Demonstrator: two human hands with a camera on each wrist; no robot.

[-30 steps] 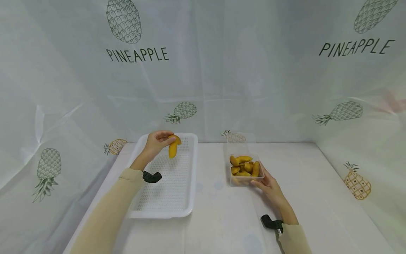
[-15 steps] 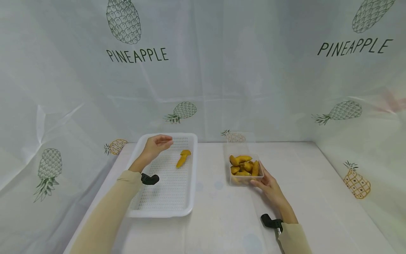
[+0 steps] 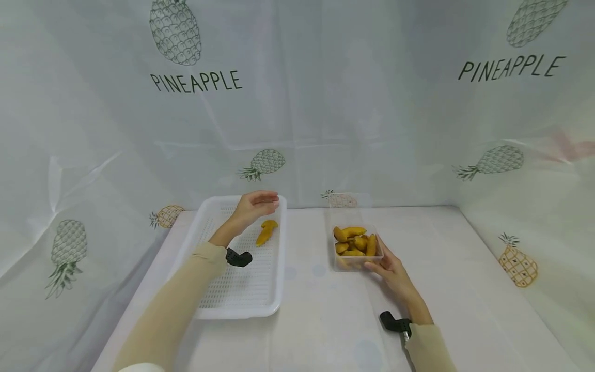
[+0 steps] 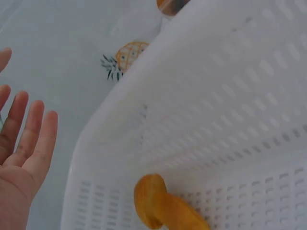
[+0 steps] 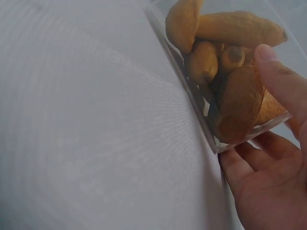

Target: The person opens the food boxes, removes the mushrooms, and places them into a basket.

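On the tabletop (image 3: 325,310), the right hand (image 3: 388,268) holds the near corner of the clear box (image 3: 357,248) of yellow fruits with a curled grip, while farther off the left hand (image 3: 253,206), grip spread and empty, hovers above the single yellow fruit (image 3: 266,232) lying in the white tray (image 3: 241,299).

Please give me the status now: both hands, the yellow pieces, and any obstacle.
Left hand open, above white tray, holding nothing. One yellow piece lying in tray. Right hand gripping clear box of yellow pieces. No obstacle visible between tray and box.
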